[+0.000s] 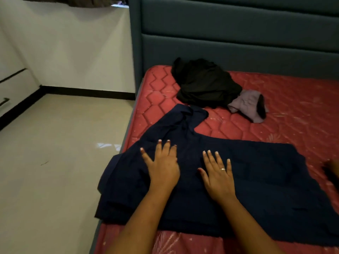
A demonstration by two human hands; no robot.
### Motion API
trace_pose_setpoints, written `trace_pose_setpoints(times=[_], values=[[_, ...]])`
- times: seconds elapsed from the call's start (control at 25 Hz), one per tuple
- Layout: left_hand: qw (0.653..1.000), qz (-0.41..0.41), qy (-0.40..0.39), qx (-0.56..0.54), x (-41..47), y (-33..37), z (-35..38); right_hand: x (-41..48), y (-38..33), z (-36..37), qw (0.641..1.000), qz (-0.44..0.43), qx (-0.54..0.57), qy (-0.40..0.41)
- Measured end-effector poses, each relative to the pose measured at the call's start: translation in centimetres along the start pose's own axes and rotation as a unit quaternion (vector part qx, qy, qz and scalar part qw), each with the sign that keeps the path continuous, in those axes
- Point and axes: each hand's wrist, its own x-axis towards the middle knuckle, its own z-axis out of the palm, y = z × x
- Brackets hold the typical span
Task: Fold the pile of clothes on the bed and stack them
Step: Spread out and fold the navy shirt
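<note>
A dark navy garment [256, 180] lies spread flat across the red quilted mattress [293, 110], its left part hanging over the bed's edge. My left hand [163, 165] presses flat on it with fingers spread. My right hand [218, 176], wearing a ring, lies flat on the cloth just to the right, fingers straight. Farther back a crumpled black garment [203, 83] sits near the headboard, with a small mauve garment [247, 105] beside it on the right.
A teal padded headboard [238, 33] stands behind the bed. To the left lies a shiny tiled floor [55, 153] with white walls and a black skirting. Something dark shows at the right edge [333, 169], cut off by the frame.
</note>
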Motion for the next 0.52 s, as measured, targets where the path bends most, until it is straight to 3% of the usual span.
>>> trace_pose_setpoints(times=[0.2, 0.36, 0.44, 0.52], values=[[0.975, 0.18, -0.125, 0.031, 8.3, 10.4, 6.0, 5.4, 14.2, -0.6, 0.987, 0.1, -0.037, -0.122], [0.958, 0.169, -0.231, 0.027, 13.2, 13.0, 9.6, 9.5, 22.3, -1.0, 0.974, 0.124, 0.021, -0.19], [0.959, 0.157, -0.231, 0.053, 14.8, 13.2, 9.9, 11.2, 24.5, -1.8, 0.969, 0.119, 0.073, -0.203], [0.967, 0.165, -0.174, 0.087, 15.2, 12.3, 9.3, 11.5, 25.2, -3.1, 0.968, 0.125, 0.045, -0.215]])
